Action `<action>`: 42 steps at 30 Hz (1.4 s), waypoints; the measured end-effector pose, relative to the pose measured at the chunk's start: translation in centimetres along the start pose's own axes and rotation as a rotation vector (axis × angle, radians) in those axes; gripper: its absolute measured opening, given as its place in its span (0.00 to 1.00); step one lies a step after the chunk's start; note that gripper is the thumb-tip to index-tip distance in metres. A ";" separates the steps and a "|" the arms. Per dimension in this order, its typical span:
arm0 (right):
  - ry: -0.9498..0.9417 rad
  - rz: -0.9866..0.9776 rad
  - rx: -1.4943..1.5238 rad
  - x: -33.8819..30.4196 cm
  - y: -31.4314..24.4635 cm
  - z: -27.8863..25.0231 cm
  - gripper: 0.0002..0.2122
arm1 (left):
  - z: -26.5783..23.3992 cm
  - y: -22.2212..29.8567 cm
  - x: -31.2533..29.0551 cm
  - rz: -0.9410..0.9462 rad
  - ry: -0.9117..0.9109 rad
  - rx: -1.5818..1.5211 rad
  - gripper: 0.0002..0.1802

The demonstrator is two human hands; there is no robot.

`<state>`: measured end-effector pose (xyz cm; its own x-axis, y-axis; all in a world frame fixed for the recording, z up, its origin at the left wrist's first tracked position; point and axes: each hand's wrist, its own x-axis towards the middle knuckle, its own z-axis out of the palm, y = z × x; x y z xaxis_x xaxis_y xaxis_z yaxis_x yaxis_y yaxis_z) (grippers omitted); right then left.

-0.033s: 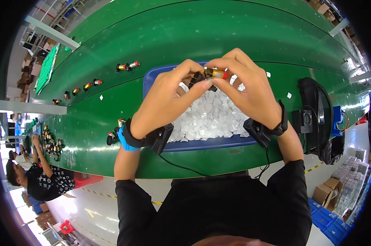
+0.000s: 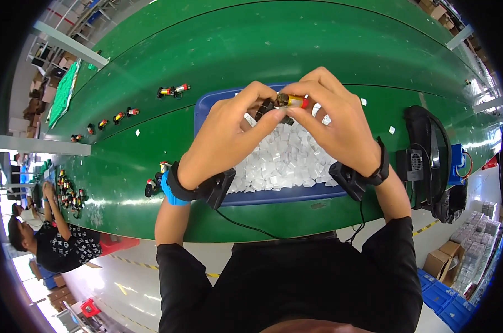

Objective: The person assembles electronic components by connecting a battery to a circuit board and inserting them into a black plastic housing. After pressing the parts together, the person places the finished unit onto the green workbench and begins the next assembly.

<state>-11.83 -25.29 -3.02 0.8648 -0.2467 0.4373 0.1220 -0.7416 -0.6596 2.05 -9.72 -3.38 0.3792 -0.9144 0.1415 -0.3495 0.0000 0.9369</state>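
Black short sleeves, black cabled wrist devices point(image 2: 352, 178), blue band point(image 2: 167, 191) on left wrist.

You are on a factory assembly line: a long green conveyor belt point(image 2: 296, 44) fills the upper frame carrying small red-and-yellow parts point(image 2: 172, 90) in a row, a co-worker point(image 2: 57, 238) sits at lower left, and stacked cardboard boxes point(image 2: 457, 255) and blue crates point(image 2: 446, 288) fill the lower right.
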 end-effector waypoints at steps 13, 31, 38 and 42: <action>0.045 -0.080 0.134 -0.3 0.6 0.0 0.11 | 0.9 0.3 -1.0 0.107 0.020 0.169 0.08; 0.061 -0.409 0.058 0.4 1.1 -1.0 0.11 | -2.0 0.4 -0.4 -0.232 -0.356 -0.393 0.12; -0.018 -0.382 0.115 0.5 1.0 -1.0 0.10 | -1.7 -1.0 -0.2 -0.195 -0.393 -0.424 0.10; -0.029 -0.430 0.098 0.6 0.2 -1.4 0.11 | -1.3 -1.1 -0.2 -0.224 -0.449 -0.529 0.12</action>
<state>-11.97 -26.47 -2.10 0.7383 0.0898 0.6685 0.5182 -0.7100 -0.4769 3.47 -8.97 -4.06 -0.0345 -0.9933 -0.1104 0.1996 -0.1151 0.9731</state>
